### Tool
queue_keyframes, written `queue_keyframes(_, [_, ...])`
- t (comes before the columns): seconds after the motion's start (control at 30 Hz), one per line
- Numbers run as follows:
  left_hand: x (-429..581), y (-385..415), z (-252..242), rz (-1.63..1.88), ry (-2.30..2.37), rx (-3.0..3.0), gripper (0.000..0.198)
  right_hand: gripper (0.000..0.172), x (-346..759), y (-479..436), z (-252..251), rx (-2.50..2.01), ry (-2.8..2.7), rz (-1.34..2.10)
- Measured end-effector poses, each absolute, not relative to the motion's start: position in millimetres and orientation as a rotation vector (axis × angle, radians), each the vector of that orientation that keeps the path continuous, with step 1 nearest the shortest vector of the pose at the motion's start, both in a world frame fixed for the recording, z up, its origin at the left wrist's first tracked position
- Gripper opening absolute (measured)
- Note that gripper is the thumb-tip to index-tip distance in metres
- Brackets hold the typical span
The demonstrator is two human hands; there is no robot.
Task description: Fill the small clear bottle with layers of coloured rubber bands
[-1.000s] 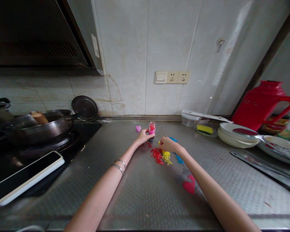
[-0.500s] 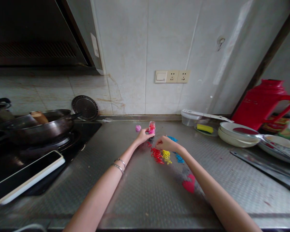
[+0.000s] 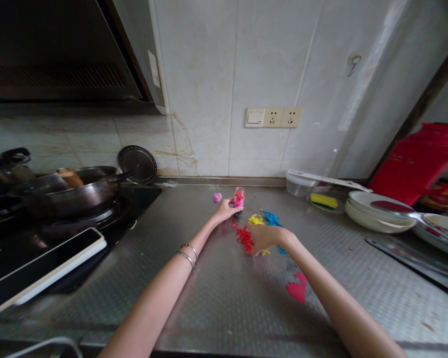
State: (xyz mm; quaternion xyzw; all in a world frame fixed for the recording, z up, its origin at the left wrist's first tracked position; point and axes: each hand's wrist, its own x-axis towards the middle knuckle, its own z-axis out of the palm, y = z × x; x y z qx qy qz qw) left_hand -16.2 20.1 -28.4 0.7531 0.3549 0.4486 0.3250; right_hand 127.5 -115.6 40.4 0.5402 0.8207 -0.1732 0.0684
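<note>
My left hand point(image 3: 224, 211) is closed around a small clear jar point(image 3: 239, 196) standing upright on the metal counter, with red and pink pieces inside. Bent down over the counter, my right hand point(image 3: 260, 238) has its fingers curled against a pile of small red plastic pieces point(image 3: 245, 240). Its fingertips are mostly hidden, so what they pinch cannot be made out. Yellow pieces point(image 3: 256, 219) and blue pieces point(image 3: 271, 219) lie just beyond that hand, partly covered by it. Behind my left hand rests a small pink lump point(image 3: 217, 197), perhaps a lid.
Left, a pan point(image 3: 78, 191) sits on the black stove, with a phone-like white-edged device point(image 3: 45, 268) at the stove's front. To the right are a plastic tub point(image 3: 297, 185), a yellow sponge point(image 3: 323, 201), stacked bowls point(image 3: 377, 219), a knife point(image 3: 414, 258) and a red thermos point(image 3: 414, 164).
My right hand has moved from near the jar down toward me, onto the red pieces. My left hand keeps its hold on the jar. The whole view has shifted slightly.
</note>
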Motion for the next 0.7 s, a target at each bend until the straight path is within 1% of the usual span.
queue_keyframes(0.2, [-14.9,23.9,-31.2,1.199,0.916,1.978,0.035,0.054,124.0,-112.9,42.6,1.572,2.444,-0.401])
queue_keyframes(0.27, [-14.9,24.3,-31.2,1.2,0.913,1.982,0.036,0.052,124.5,-109.2,40.4,1.566,2.46,-0.34])
queue_keyframes(0.57, [-14.9,25.2,-33.1,1.218,0.915,1.979,0.035,0.027,132.9,-96.9,30.7,1.61,2.57,-0.273])
queue_keyframes(0.7, [-14.0,25.5,-33.6,1.231,0.919,1.958,0.034,0.022,136.8,-90.6,23.7,1.59,2.633,-0.261])
